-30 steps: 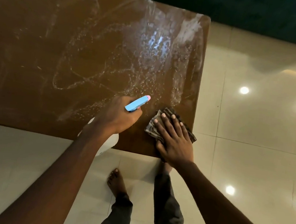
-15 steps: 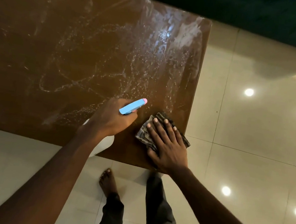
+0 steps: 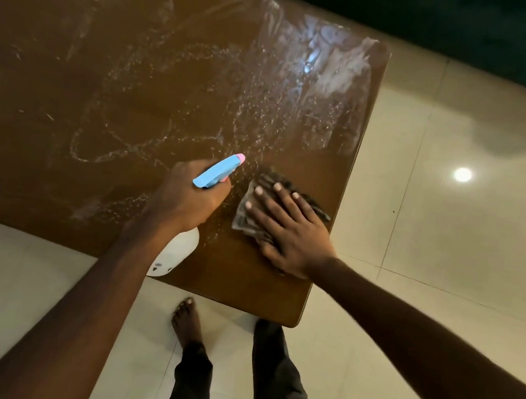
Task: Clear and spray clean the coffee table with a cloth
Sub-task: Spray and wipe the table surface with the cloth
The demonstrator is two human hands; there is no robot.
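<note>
The brown table (image 3: pixel 70 80) fills the left and middle of my view, its left part dull with faint wiped smears. Toward the middle a looping trail of white droplets (image 3: pixel 134 147) runs across the top and thickens into a wet patch that shines near the far right corner. My left hand (image 3: pixel 184 199) is above the near edge, curled tight round the neck of the bottle (image 3: pixel 177 253). The bottle's white body hangs under my wrist across that edge, and its blue head (image 3: pixel 216 173) with a pink tip points toward the far right corner. Just right of it the cloth (image 3: pixel 245 222), dark and striped, lies bunched on the table close to the right edge, by the near right corner. My right hand (image 3: pixel 290 236) lies on top of it, fingers (image 3: pixel 266 201) straight and slightly apart, pressing it down. Right of the table is pale tiled floor (image 3: pixel 436 222) with a round light reflected in it. My bare foot (image 3: pixel 187 320) stands on the floor below the near edge, beside my dark trouser legs
</note>
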